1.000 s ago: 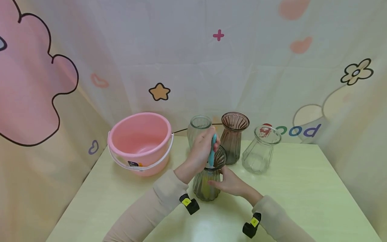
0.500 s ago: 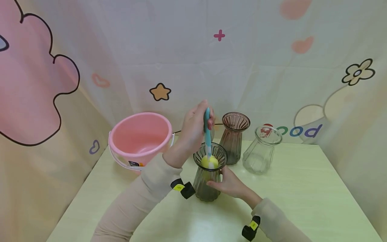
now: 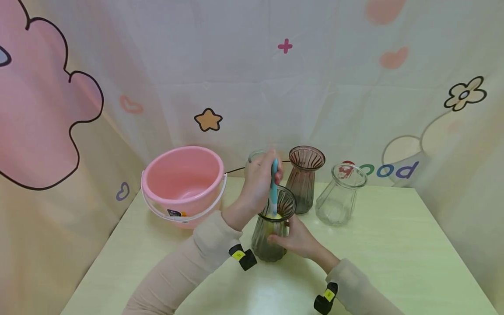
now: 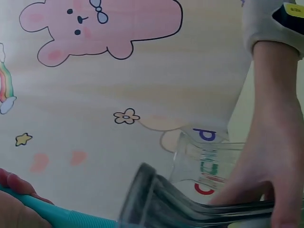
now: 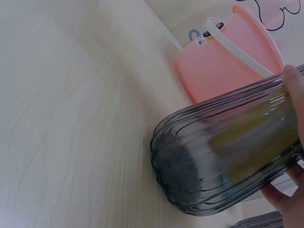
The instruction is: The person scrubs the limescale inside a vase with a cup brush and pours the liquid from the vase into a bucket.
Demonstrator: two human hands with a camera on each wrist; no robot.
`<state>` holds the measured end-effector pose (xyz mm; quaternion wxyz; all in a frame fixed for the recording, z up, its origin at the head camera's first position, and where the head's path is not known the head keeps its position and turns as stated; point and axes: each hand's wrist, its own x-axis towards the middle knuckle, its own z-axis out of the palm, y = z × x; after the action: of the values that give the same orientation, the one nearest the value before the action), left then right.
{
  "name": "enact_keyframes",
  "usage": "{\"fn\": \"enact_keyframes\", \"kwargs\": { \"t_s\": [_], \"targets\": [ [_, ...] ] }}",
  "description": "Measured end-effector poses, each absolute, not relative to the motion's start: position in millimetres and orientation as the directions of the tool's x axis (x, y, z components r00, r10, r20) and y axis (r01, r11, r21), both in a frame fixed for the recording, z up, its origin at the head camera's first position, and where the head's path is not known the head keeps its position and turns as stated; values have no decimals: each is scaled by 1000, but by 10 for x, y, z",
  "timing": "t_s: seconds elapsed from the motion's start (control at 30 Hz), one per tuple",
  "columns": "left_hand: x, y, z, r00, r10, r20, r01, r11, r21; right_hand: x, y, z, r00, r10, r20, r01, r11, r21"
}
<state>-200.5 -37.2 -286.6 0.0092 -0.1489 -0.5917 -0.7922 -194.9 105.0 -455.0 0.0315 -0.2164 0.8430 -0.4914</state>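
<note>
My left hand (image 3: 257, 181) grips the teal handle of a bottle brush (image 3: 274, 192) above a smoky grey ribbed glass vase (image 3: 264, 245). The brush's yellow sponge head (image 5: 256, 130) is inside the vase, seen through the glass in the right wrist view. Low on the vase's neck, my right hand (image 3: 301, 239) holds it with thumb and fingers around the glass. The vase stands upright on the table. In the left wrist view, part of the teal handle (image 4: 90, 221) shows, running toward the flared rim.
A pink bucket (image 3: 220, 192) with a white handle stands at the left. Behind the vase are a reddish-brown glass vase (image 3: 301, 188) and a clear vase (image 3: 256, 154) partly hidden by my left hand. Another clear vase (image 3: 334, 210) stands to the right. A printed curtain surrounds the table.
The left hand rises, drawing the yellow sponge up to the vase's mouth, then comes partway down again with the sponge deeper inside. The right hand and vase stay nearly still.
</note>
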Motion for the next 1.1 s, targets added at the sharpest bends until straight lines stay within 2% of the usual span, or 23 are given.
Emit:
{"fn": "enact_keyframes", "kwargs": {
  "t_s": [0.2,0.33,0.87,1.1],
  "targets": [
    [-2062,-315,-3197,-967,180,182,131,-262,956,-1942,1044,-4548,-901,-397,177,-351,424,-835],
    [-2072,-308,-3284,-965,193,175,123,-254,959,-1945,1032,-4572,-897,-394,199,-369,420,-829],
    [-1971,-337,-3244,-955,190,229,166,-296,941,-1929,975,-4585,-876,-367,313,-449,386,-806],
    [-1951,-385,-3001,-955,165,245,186,-309,933,-1913,937,-4581,-890,-329,315,-435,407,-803]
  ]
}}
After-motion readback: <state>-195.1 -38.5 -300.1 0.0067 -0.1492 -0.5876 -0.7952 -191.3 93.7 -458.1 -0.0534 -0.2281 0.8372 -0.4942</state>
